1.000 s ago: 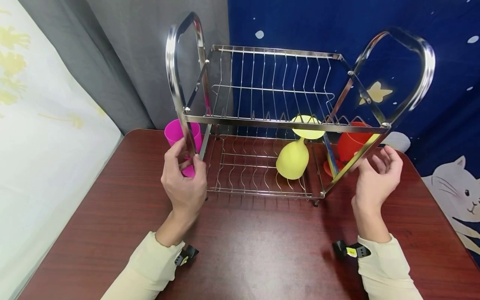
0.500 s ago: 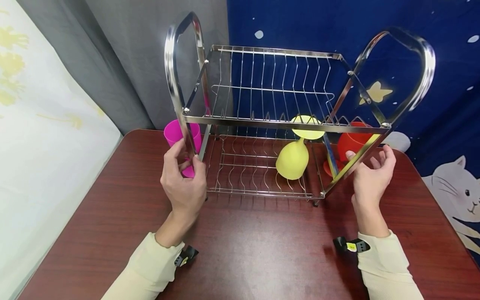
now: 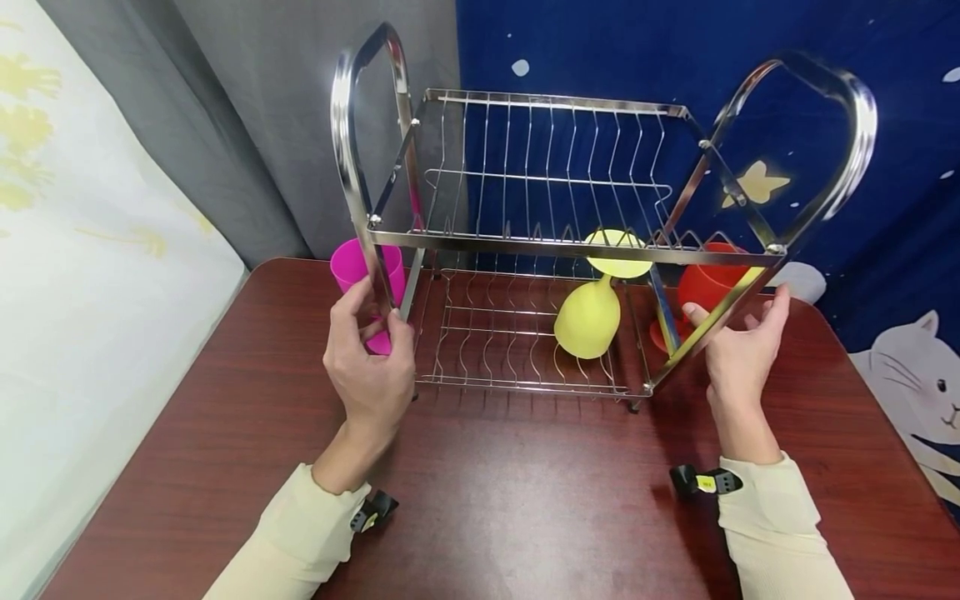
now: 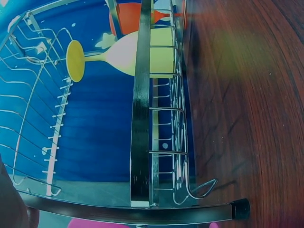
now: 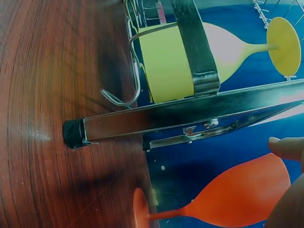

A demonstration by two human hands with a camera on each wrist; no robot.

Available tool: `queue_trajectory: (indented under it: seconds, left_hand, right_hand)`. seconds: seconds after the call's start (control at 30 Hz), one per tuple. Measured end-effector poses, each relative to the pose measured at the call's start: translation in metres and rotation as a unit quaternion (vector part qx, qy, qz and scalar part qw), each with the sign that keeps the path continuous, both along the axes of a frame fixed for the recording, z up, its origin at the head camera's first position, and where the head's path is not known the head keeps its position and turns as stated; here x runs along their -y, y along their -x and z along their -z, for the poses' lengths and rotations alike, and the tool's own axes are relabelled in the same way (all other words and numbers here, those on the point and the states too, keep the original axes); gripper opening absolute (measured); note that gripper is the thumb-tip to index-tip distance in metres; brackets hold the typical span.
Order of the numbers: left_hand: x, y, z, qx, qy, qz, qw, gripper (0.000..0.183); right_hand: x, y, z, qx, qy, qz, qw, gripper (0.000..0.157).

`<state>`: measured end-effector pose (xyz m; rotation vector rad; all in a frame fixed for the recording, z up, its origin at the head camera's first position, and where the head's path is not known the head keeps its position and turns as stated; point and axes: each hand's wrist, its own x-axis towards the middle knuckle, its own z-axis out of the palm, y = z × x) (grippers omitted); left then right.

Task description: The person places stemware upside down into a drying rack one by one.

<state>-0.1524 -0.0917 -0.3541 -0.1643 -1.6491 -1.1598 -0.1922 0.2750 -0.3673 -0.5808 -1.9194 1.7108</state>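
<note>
A chrome two-tier dish rack (image 3: pixel 498 243) stands on the table. My left hand (image 3: pixel 367 358) holds its front left leg between thumb and fingers. Behind that leg stands a magenta plastic goblet (image 3: pixel 348 262), partly hidden by the hand. My right hand (image 3: pixel 742 358) is beside the front right leg, fingers extended, thumb (image 5: pixel 285 147) reaching behind the leg. Just beyond it is a red goblet (image 5: pixel 242 192), upright in the head view; the thumb looks apart from its bowl. A yellow goblet (image 3: pixel 588 321) sits upside down on the lower tier.
The brown wooden table (image 3: pixel 525 500) reaches toward me. Behind the rack hang a grey curtain (image 3: pixel 247 108) and a blue curtain (image 3: pixel 570 50) with stars. White patterned cloth (image 3: pixel 97 250) covers the left side. The rack's tall side loops rise above both hands.
My right hand has moved slightly left and forward, its thumb now showing past the rack's right leg near the red goblet. The left hand and the goblets have stayed in place.
</note>
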Motion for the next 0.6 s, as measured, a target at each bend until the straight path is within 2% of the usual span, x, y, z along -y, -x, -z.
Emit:
queue_trajectory:
  seconds: [0.37, 0.6]
  left_hand:
    - [0.001, 0.0, 0.001, 0.003, 0.0, -0.004, 1.0, 0.036]
    - [0.001, 0.001, 0.003, 0.004, 0.001, 0.002, 1.0, 0.036]
  right_hand:
    - [-0.002, 0.012, 0.0, -0.039, 0.012, 0.0, 0.999, 0.108]
    - [-0.001, 0.018, 0.0, -0.092, 0.017, -0.021, 0.995, 0.093]
